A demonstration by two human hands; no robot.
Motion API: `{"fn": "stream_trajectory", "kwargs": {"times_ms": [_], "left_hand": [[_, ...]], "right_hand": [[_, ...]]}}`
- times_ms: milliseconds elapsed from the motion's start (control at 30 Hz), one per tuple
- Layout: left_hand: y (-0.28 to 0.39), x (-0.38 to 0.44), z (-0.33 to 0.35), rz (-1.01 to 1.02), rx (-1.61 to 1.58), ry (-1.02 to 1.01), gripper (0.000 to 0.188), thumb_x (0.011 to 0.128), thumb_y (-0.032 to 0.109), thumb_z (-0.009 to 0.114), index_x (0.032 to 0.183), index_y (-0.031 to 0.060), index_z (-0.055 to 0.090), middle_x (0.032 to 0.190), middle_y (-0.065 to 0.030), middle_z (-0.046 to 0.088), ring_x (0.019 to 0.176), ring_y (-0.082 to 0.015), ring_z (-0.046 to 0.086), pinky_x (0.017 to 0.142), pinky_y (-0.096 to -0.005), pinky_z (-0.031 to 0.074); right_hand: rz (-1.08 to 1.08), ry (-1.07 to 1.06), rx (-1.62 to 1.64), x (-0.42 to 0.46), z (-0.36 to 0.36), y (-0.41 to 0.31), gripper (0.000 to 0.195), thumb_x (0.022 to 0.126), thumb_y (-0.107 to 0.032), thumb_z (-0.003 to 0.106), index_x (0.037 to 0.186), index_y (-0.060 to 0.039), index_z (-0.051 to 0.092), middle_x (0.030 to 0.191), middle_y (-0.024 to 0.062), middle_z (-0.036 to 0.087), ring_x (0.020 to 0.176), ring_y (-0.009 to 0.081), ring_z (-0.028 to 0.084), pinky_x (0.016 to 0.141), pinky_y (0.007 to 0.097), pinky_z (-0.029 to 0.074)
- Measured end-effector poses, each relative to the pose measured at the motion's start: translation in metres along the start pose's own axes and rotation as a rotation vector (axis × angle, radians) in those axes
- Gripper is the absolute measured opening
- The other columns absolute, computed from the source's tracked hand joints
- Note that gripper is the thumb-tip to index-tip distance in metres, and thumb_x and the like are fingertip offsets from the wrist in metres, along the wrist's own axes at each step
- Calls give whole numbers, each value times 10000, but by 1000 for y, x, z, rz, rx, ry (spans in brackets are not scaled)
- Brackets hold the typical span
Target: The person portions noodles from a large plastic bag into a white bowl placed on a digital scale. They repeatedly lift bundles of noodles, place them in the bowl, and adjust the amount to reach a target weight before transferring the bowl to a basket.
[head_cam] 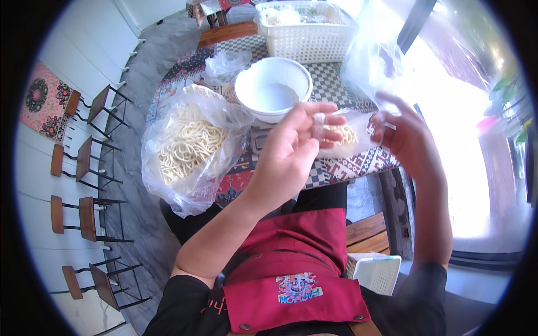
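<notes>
My left hand [300,136] is raised over the table, its fingers spread, with a strip of clear plastic across them. Behind those fingers lies a small clear plastic bag [361,145] with pale noodles [348,135] inside, partly hidden by the hand. At the bag's right side my right hand [401,134] has bent fingers, and bits of clear film show among them; the grip is blurred. To the left, a large open plastic bag [189,194] holds a heap of thick pale noodles [191,145]. A white bowl [273,90] stands behind my left hand.
A grey device [257,140] is mostly hidden below the bowl. At the back stand a white perforated basket [311,40] with bagged items and a tall clear bag [374,63]. Crumpled plastic [227,67] lies on the patterned tablecloth [332,80]. Several chairs [86,208] line the left wall.
</notes>
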State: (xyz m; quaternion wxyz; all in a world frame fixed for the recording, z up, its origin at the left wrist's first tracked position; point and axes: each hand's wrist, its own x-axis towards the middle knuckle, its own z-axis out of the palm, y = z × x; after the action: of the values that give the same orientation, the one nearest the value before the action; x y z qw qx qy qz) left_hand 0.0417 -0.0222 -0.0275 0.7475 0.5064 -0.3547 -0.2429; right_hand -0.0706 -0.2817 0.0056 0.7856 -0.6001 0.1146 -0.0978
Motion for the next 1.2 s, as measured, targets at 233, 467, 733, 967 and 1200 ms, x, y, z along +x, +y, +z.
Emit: {"fn": "stream_trajectory", "kwargs": {"times_ms": [233, 467, 733, 967, 1200], "left_hand": [[-11, 7, 15, -10, 445, 85, 471, 1070, -58, 636, 1534, 2, 578, 1168, -158, 821, 1097, -204, 796, 956, -339, 642], [-19, 7, 4, 125, 603, 115, 639, 966, -1, 804, 1560, 11, 567, 956, -21, 727, 868, -121, 661, 837, -314, 545], [-51, -11, -36, -163, 483, 164, 323, 987, -2, 804, 1291, -3, 696, 752, 98, 481, 689, -6, 422, 647, -218, 390], [-109, -24, -52, -331, 294, 236, 114, 1021, 90, 825, 1015, 7, 748, 772, 73, 618, 701, -10, 502, 658, -234, 433], [-68, -19, -4, 425, 750, -8, 117, 934, 37, 831, 945, 52, 715, 927, -64, 641, 715, -214, 649, 658, -352, 532]], "right_hand": [[-324, -14, -475, -18, 50, 42, 465, 1084, 111, 565, 1523, -42, 589, 1372, 177, 769, 1203, 254, 781, 893, 353, 696], [-555, -1, -711, 9, 74, 80, 788, 919, 112, 739, 1622, -144, 491, 1108, 130, 769, 881, 207, 757, 739, 355, 584], [-162, -261, -790, 19, 14, 76, 162, 977, -54, 802, 1114, -11, 726, 857, 12, 632, 830, 89, 599, 750, 305, 487], [-74, -420, -450, 13, -62, 105, 139, 1063, -132, 766, 992, -24, 714, 1152, 56, 727, 915, 134, 649, 837, 317, 533], [-462, -447, -806, -2, 11, 99, 87, 943, -24, 779, 1025, -34, 755, 1642, 236, 571, 1347, 415, 702, 1067, 443, 572]]}}
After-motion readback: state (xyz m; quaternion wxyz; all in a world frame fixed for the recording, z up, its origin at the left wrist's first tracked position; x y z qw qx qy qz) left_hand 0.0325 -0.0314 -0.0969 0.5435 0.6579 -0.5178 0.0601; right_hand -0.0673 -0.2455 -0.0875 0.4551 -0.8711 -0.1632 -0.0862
